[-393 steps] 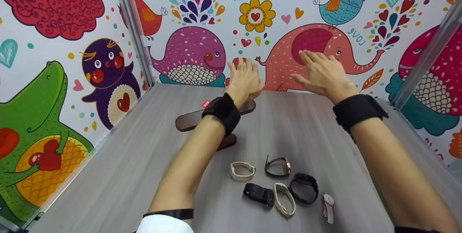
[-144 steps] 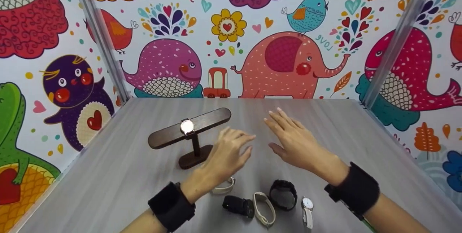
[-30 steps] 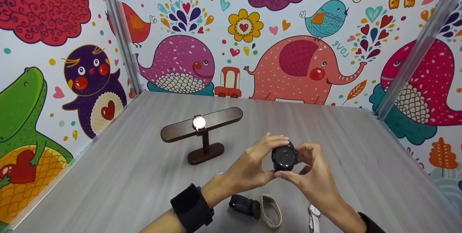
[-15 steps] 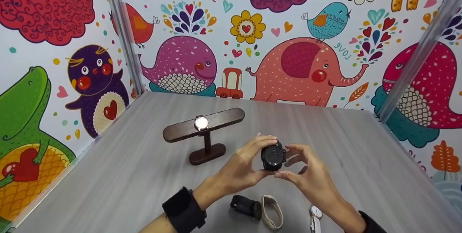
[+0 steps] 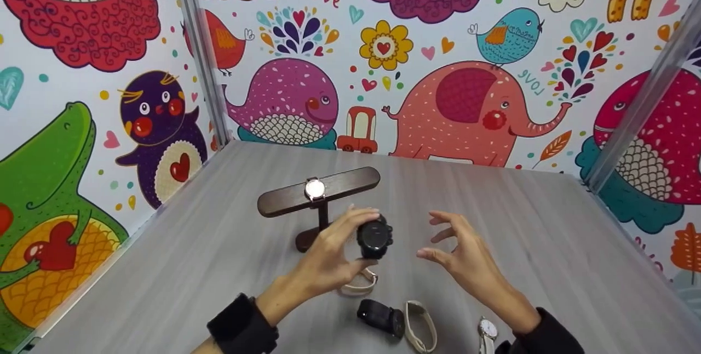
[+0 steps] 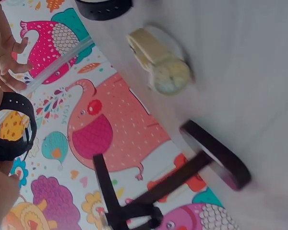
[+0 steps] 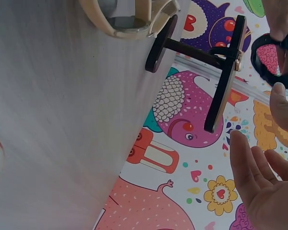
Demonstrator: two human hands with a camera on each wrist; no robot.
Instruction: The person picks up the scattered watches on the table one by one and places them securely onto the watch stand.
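Observation:
In the head view my left hand (image 5: 323, 258) pinches a black wristwatch (image 5: 375, 238) between fingers and thumb, its round dial turned up. The closed strap loop of the black wristwatch (image 6: 32, 122) shows in the left wrist view. My right hand (image 5: 471, 258) is held apart from it to the right, fingers bent loosely around air. Behind the left hand stands a dark wooden T-shaped watch stand (image 5: 350, 181), partly hidden by that hand. A wristwatch with a bright round face (image 5: 315, 188) sits around the stand's bar.
Near the front of the grey table (image 5: 219, 288) lie a beige-strapped watch (image 5: 360, 286), a black watch (image 5: 380, 317), a beige band (image 5: 420, 327) and a white-strapped watch (image 5: 487, 332). Walls with cartoon prints (image 5: 383, 91) enclose the table's back and sides.
Over the last second the black wristwatch has moved left toward the stand in my left hand. My right hand has let go of it. Earlier, that watch lay on the table.

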